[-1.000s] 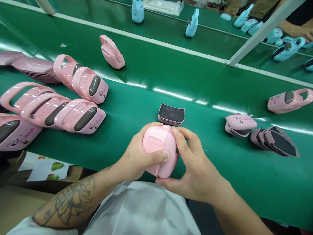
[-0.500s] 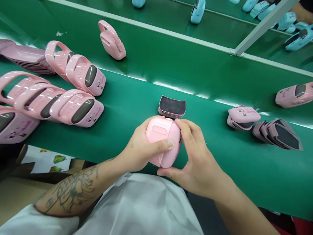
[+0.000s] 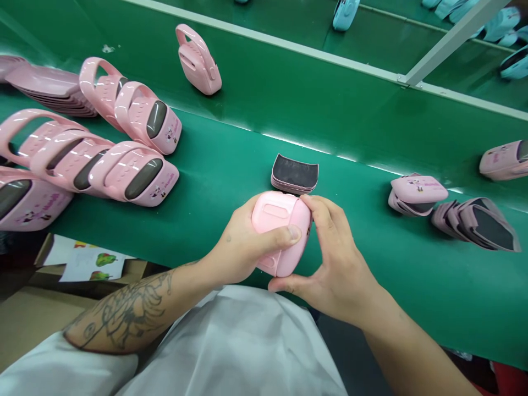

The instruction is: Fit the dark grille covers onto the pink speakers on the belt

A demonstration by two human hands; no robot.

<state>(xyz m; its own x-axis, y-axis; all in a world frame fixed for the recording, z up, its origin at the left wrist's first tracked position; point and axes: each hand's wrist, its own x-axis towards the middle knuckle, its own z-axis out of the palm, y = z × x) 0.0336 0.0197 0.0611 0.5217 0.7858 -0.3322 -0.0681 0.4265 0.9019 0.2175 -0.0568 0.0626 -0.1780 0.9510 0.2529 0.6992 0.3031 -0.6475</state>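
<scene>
A pink plastic case (image 3: 277,224) with a recessed slot on its back is held over the near edge of the green belt (image 3: 247,165). My left hand (image 3: 243,247) wraps round its left side, thumb pressed across the front. My right hand (image 3: 330,258) clamps the right side, fingers curled over the top and thumb under the bottom. Just beyond the case a small stack of dark curved panels (image 3: 295,174) lies on the belt.
Several finished pink cases with handles and dark windows (image 3: 136,176) lie in rows at the left, one lone pink case (image 3: 198,59) farther back. Pink covers (image 3: 417,193) and more dark panels (image 3: 478,224) sit at the right. Blue cases (image 3: 345,12) lie beyond a white rail (image 3: 449,38).
Both hands keep their grip on the pink case; it has tilted slightly and shifted a little to the right. The view has dipped, so the belt items sit higher in frame.
</scene>
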